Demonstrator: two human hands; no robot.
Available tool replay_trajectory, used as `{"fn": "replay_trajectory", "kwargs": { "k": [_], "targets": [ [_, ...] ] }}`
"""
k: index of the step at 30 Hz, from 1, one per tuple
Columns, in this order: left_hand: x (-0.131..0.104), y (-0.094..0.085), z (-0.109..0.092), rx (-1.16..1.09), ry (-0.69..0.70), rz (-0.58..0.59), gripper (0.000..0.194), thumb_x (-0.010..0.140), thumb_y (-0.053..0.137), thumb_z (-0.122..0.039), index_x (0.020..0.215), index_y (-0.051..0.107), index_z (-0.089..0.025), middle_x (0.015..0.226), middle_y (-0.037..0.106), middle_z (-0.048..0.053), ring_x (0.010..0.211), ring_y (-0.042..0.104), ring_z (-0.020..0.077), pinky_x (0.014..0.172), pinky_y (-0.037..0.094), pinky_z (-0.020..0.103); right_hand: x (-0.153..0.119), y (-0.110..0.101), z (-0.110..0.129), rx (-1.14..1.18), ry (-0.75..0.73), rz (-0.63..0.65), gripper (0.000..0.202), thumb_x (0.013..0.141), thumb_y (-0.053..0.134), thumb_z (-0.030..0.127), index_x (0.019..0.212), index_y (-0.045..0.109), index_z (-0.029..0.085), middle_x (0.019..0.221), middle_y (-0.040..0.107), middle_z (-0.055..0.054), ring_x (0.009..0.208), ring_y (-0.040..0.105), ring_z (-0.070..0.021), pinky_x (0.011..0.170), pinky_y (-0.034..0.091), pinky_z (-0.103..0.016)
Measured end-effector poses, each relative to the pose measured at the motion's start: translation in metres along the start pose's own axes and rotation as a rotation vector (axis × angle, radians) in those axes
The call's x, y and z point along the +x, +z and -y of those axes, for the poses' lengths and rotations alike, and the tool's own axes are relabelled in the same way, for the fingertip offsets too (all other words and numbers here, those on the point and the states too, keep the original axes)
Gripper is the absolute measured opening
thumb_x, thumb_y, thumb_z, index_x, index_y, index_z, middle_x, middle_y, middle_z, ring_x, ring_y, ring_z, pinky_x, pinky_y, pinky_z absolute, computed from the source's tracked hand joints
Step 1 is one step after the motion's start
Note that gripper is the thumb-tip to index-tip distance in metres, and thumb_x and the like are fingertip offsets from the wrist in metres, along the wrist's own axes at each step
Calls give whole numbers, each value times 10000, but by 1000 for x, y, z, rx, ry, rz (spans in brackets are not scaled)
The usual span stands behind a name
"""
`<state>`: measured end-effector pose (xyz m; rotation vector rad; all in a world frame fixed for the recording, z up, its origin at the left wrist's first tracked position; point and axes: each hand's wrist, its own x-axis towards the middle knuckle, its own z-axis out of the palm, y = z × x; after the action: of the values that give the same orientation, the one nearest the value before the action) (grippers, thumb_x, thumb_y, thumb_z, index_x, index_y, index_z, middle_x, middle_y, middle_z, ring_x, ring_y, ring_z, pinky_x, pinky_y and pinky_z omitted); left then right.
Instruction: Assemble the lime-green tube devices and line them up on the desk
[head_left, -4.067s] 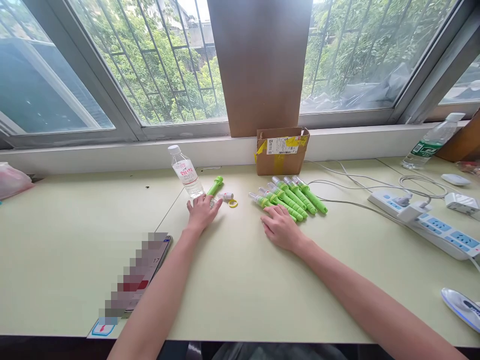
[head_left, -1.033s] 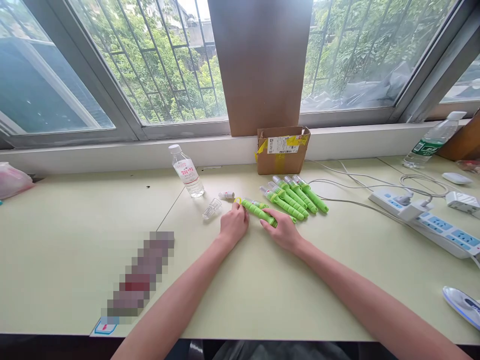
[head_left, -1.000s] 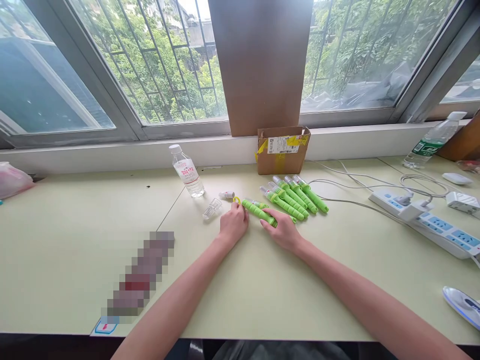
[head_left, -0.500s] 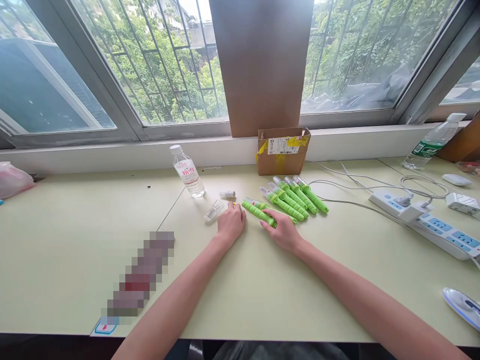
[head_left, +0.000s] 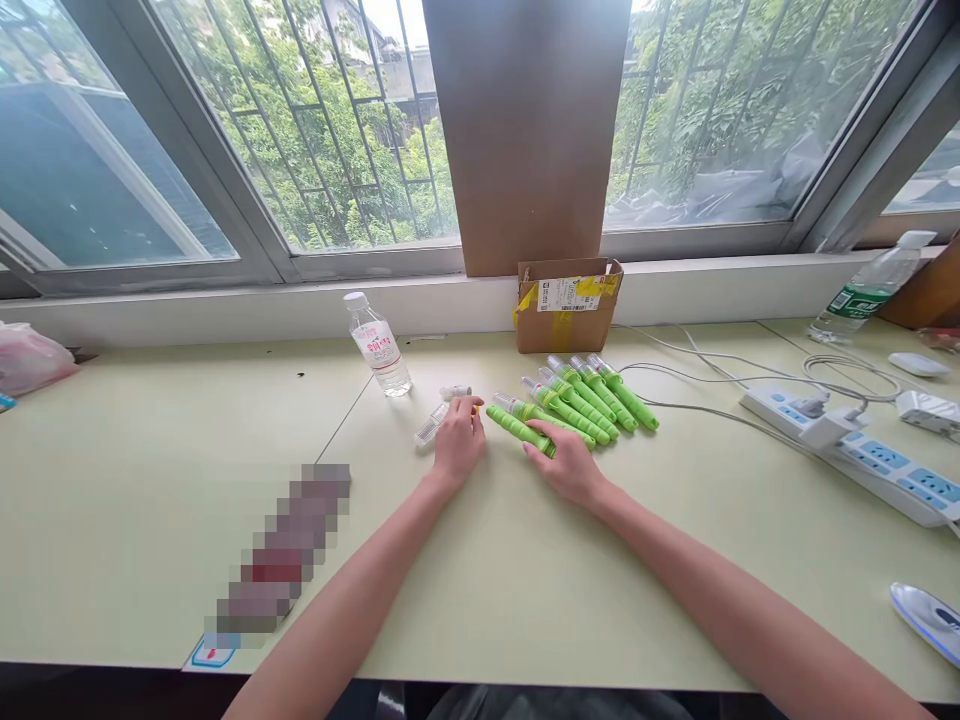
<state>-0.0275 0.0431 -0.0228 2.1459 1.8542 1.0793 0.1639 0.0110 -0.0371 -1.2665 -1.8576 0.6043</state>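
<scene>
My right hand (head_left: 566,460) is closed around the lower end of a ribbed green plastic handle (head_left: 514,425), which lies tilted on the table. My left hand (head_left: 459,435) rests to its left with fingers curled together. A small yellow bit shows at its fingertips, too small to name. Just beyond that hand lie a clear ribbed plastic tube (head_left: 431,428), partly covered by the fingers, and a short clear cap-like piece (head_left: 454,392). Several green sticks with clear tops (head_left: 577,395) lie side by side just past my right hand.
An open cardboard box (head_left: 568,310) stands at the back by the wall. One water bottle (head_left: 379,345) is at back left, another (head_left: 870,290) at far right. A power strip (head_left: 855,450) with cables lies right. A pixelated object (head_left: 285,550) lies at front left.
My left hand has shifted slightly, its fingers lifting and now overlapping the clear pieces more. My right hand stays on the green handle. The view has moved a little.
</scene>
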Motion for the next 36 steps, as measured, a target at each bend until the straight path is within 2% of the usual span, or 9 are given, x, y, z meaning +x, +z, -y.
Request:
{"fn": "replay_trajectory", "kwargs": {
  "k": [3, 5, 8, 14, 21, 26, 30, 33, 36],
  "targets": [
    [-1, 0, -4, -270, -5, -53, 218, 776, 466, -124, 974, 530, -189, 899, 559, 45, 757, 575, 141, 598, 482, 249, 0, 0, 0, 23, -4, -9, 413, 849, 535, 308, 1243, 569, 187, 1217, 634, -89, 1065, 622, -258, 912, 496, -401],
    [-3, -2, -8, -417, -37, -25, 214, 729, 501, -137, 935, 526, -188, 823, 534, 17, 726, 552, 126, 578, 484, 231, 1, 0, 0, 46, -23, -22, 398, 870, 507, 296, 1253, 562, 207, 1251, 614, -78, 1106, 600, -252, 930, 485, -402],
    [-7, -4, -16, -663, -101, 104, 225, 666, 522, -143, 887, 513, -185, 735, 476, -17, 695, 513, 112, 537, 483, 209, 1, 0, -2, 72, -59, -28, 376, 886, 485, 281, 1248, 573, 231, 1233, 624, -67, 1128, 581, -244, 955, 467, -403],
    [-16, -8, -30, -967, -157, 455, 304, 653, 594, -158, 943, 505, -173, 742, 527, -13, 674, 525, 112, 512, 499, 219, 0, 0, -2, 27, -80, -1, 349, 863, 507, 264, 1196, 612, 268, 1009, 638, -53, 861, 639, -201, 816, 521, -361],
    [-18, -7, -32, -1031, -239, 535, 493, 676, 746, -317, 1071, 485, -178, 786, 608, 15, 737, 616, 167, 573, 543, 286, 1, -2, -2, 19, -132, 10, 236, 802, 548, 223, 1027, 615, 202, 1034, 571, -66, 887, 612, -197, 811, 511, -334],
    [-18, -4, -32, -996, -286, 492, 500, 651, 773, -369, 1019, 494, -177, 691, 588, -22, 566, 586, 124, 530, 525, 276, 0, -4, 1, 10, -145, 47, 245, 790, 560, 221, 1032, 598, 207, 1073, 560, -71, 900, 608, -199, 801, 507, -323],
    [-18, -4, -34, -986, -279, 491, 439, 710, 711, -412, 1009, 495, -174, 701, 593, -10, 582, 587, 127, 528, 513, 265, 0, -2, 2, -15, -130, 34, 174, 827, 557, 299, 972, 616, 221, 1041, 565, -62, 891, 612, -200, 796, 503, -322],
    [-19, -3, -31, -888, -227, 430, 314, 793, 595, -382, 1015, 503, -179, 726, 591, 0, 622, 584, 130, 527, 491, 246, 1, -2, 2, -3, -115, 7, 154, 868, 505, 320, 901, 617, 220, 1011, 591, -58, 865, 615, -194, 780, 499, -319],
    [-18, -4, -26, -541, -18, 294, 222, 786, 533, -236, 1004, 535, -198, 856, 600, 30, 765, 588, 150, 604, 487, 252, 2, -3, 2, 52, -80, -5, 177, 874, 494, 341, 894, 604, 205, 899, 636, -45, 789, 611, -190, 727, 498, -316]
  ]
}}
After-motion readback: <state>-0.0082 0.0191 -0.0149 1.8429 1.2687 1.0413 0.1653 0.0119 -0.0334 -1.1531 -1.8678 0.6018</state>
